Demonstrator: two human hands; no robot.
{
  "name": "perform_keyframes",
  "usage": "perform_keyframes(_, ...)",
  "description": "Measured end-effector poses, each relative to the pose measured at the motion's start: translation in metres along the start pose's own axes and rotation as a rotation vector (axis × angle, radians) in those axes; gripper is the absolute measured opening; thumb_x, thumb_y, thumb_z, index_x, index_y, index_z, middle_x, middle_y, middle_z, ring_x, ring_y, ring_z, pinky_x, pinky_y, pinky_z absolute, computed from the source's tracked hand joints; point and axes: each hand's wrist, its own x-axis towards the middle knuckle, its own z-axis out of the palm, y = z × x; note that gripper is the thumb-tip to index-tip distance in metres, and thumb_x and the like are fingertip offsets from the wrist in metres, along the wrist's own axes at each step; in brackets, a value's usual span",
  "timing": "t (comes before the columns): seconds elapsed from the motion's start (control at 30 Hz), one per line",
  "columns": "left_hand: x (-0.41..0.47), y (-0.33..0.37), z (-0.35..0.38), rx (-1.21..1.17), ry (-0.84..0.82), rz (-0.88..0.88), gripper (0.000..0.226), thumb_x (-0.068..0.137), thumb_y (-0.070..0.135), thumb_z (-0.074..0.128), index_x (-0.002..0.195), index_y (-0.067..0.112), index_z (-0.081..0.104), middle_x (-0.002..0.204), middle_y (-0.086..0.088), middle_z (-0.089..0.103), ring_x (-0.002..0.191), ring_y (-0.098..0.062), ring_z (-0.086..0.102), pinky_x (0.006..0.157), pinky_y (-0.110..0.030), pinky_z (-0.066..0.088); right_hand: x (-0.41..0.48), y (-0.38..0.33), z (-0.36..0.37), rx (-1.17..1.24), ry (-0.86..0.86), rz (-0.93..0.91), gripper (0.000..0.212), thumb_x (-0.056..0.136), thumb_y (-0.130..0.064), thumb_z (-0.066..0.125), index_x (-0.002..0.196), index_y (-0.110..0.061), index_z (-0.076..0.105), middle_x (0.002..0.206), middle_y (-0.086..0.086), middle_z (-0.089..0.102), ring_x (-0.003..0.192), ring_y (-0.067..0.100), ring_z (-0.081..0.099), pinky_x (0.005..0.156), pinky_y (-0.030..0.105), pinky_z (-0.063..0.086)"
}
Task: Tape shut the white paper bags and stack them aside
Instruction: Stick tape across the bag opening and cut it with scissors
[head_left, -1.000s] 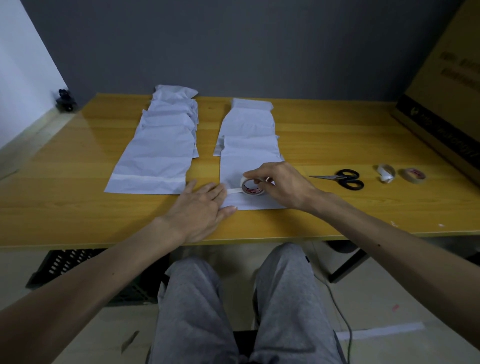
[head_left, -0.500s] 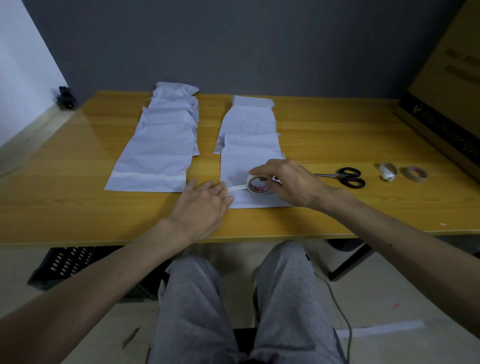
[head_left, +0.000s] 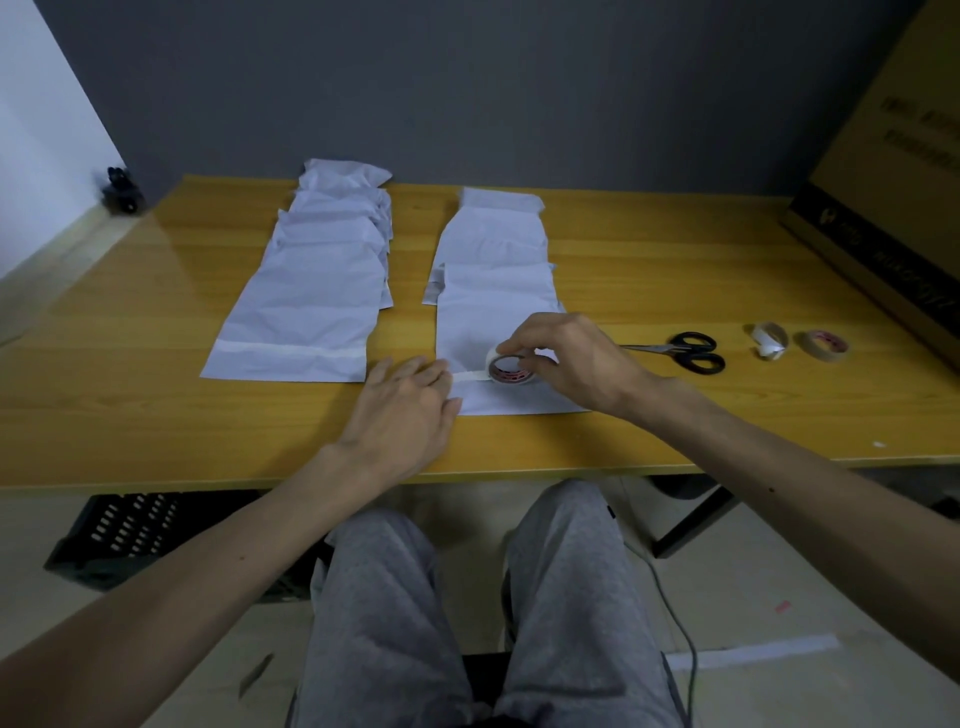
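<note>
The white paper bag (head_left: 498, 332) nearest the tabletop (head_left: 675, 415) edge, pinned flat by the left hand (head_left: 402, 410), may crease if the right hand (head_left: 576, 364), grip around the tape roll (head_left: 511, 369), pulls crooked.

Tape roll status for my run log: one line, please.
right hand: holds tape roll | left hand: pins tape end on bag | scissors: idle

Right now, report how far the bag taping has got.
Done: the front bag of the left stack carries a tape strip. In hand: the right hand draws the tape roll across the nearest bag; the left hand pins the end. Left: the bags behind.
</note>
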Motion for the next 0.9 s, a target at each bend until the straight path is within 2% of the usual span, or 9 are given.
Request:
perform_keyframes(0.17, 0.001, -0.001, 0.0, -0.051, 0.016, 0.0, 0.047, 0.101, 0.04, 0.034, 0.142, 0.018, 0.045, 0.152, 0.006, 0.037, 0.141, -0.012, 0.029, 0.115, -0.038, 0.018, 0.004, -0.003, 0.0, -0.018, -0.034, -0.043, 0.031, 0.086, 0.007, 0.059, 0.112, -0.006, 0.07, 0.107, 0.011, 0.067, 0.096, 0.024, 0.062, 0.081, 0.032, 0.051)
perform_keyframes(0.33, 0.001, -0.005, 0.003, -0.108, 0.03, -0.007, 0.048, 0.101, 0.039, 0.037, 0.143, 0.018, 0.043, 0.152, 0.005, 0.038, 0.141, -0.011, 0.029, 0.116, -0.035, 0.017, 0.008, -0.003, 0.005, -0.038, -0.028, -0.005, 0.039, 0.088, 0.008, 0.055, 0.123, -0.009, 0.063, 0.111, 0.01, 0.065, 0.098, 0.021, 0.061, 0.082, 0.032, 0.051)
perform_keyframes(0.47, 0.0, -0.006, 0.004, -0.096, 0.046, -0.006, 0.048, 0.101, 0.038, 0.036, 0.144, 0.017, 0.041, 0.151, 0.004, 0.039, 0.14, -0.012, 0.031, 0.115, -0.035, 0.019, 0.011, -0.005, 0.004, -0.057, -0.01, -0.003, 0.022, 0.089, 0.002, 0.058, 0.108, -0.004, 0.067, 0.104, 0.01, 0.068, 0.093, 0.024, 0.063, 0.078, 0.032, 0.05)
perform_keyframes(0.53, -0.002, -0.006, 0.004, -0.099, 0.071, 0.011, 0.047, 0.101, 0.035, 0.037, 0.146, 0.02, 0.038, 0.149, 0.003, 0.042, 0.138, -0.015, 0.034, 0.113, -0.037, 0.022, 0.013, -0.006, 0.004, -0.059, -0.017, -0.041, 0.019, 0.087, 0.003, 0.06, 0.103, -0.002, 0.07, 0.1, 0.011, 0.069, 0.09, 0.025, 0.064, 0.078, 0.032, 0.051)
perform_keyframes(0.6, -0.003, -0.005, 0.003, -0.105, 0.082, 0.032, 0.046, 0.101, 0.032, 0.038, 0.146, 0.024, 0.037, 0.149, 0.001, 0.043, 0.138, -0.018, 0.034, 0.111, -0.038, 0.024, 0.014, -0.008, 0.005, -0.059, -0.03, -0.072, 0.021, 0.086, 0.003, 0.061, 0.102, -0.003, 0.073, 0.1, 0.01, 0.07, 0.091, 0.023, 0.064, 0.079, 0.027, 0.05)
perform_keyframes(0.67, -0.003, -0.006, 0.004, -0.098, 0.055, 0.054, 0.043, 0.103, 0.031, 0.032, 0.146, 0.027, 0.037, 0.155, -0.002, 0.03, 0.143, -0.018, 0.024, 0.113, -0.038, 0.02, 0.015, -0.01, 0.006, -0.059, -0.04, -0.078, 0.024, 0.087, 0.002, 0.061, 0.106, -0.007, 0.073, 0.104, 0.008, 0.069, 0.094, 0.021, 0.063, 0.08, 0.022, 0.046)
perform_keyframes(0.77, -0.002, -0.008, 0.005, -0.112, 0.035, 0.09, 0.043, 0.105, 0.03, 0.028, 0.146, 0.026, 0.036, 0.161, -0.002, 0.013, 0.147, -0.016, 0.011, 0.115, -0.036, 0.016, 0.014, -0.01, 0.009, -0.064, -0.067, -0.074, 0.031, 0.088, 0.001, 0.059, 0.116, -0.009, 0.069, 0.109, 0.008, 0.065, 0.097, 0.023, 0.061, 0.079, 0.024, 0.045)
perform_keyframes(0.9, 0.0, -0.01, 0.005, -0.168, 0.046, 0.156, 0.044, 0.105, 0.025, 0.029, 0.147, 0.014, 0.035, 0.16, -0.004, 0.019, 0.148, -0.015, 0.011, 0.116, -0.023, 0.004, 0.009, -0.006, 0.016, -0.038, -0.067, -0.03, 0.04, 0.09, 0.003, 0.056, 0.125, -0.014, 0.064, 0.113, 0.007, 0.062, 0.099, 0.022, 0.06, 0.081, 0.025, 0.046)
